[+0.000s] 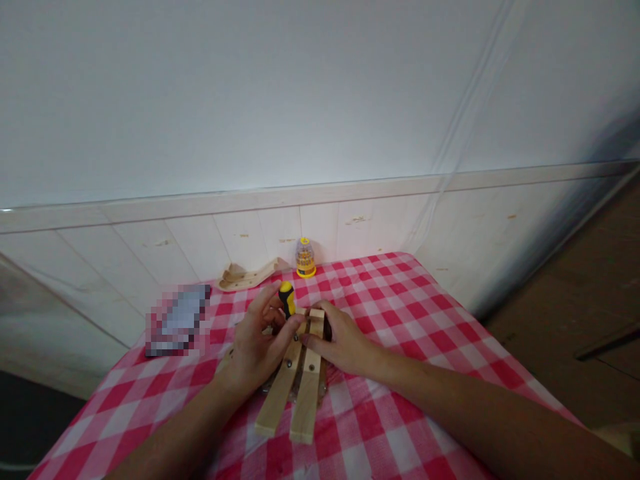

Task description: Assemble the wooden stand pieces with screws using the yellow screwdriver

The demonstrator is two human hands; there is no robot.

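Observation:
Two pale wooden slats (295, 393), joined by screws, lie side by side on the red and white checked tablecloth (400, 313). My left hand (257, 343) is closed around a screwdriver with a yellow and black handle (287, 298), held upright at the far end of the slats. My right hand (340, 340) grips the far end of the right slat, fingers curled around it. The screwdriver's tip is hidden between my hands.
A curved wooden piece (247, 275) lies at the table's far edge. Beside it stands a yellow-based bit holder (305, 258). A blurred flat object (177, 320) lies at the left. White panelled walls enclose the table; brown floor shows at the right.

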